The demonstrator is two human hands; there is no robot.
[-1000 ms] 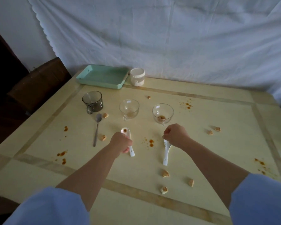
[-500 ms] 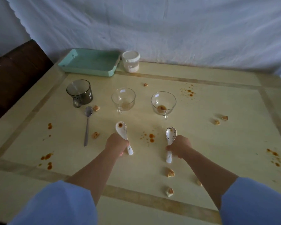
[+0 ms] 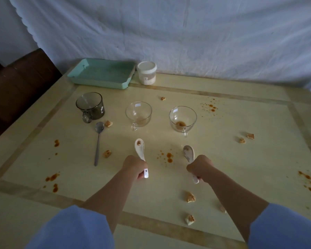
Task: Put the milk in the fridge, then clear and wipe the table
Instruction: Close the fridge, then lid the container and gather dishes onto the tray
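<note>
Since 0.5 s ago both spoons have come up off the counter, bowls tipped forward. The left hand has its fingers clenched around the handle of one white spoon; the right hand grasps the other white spoon likewise. Beyond them stand 2 clear glass cups with brown residue, a dark glass mug, a metal spoon, a green tray and a white jar. Crumbs and sauce spots dot the counter.
</note>
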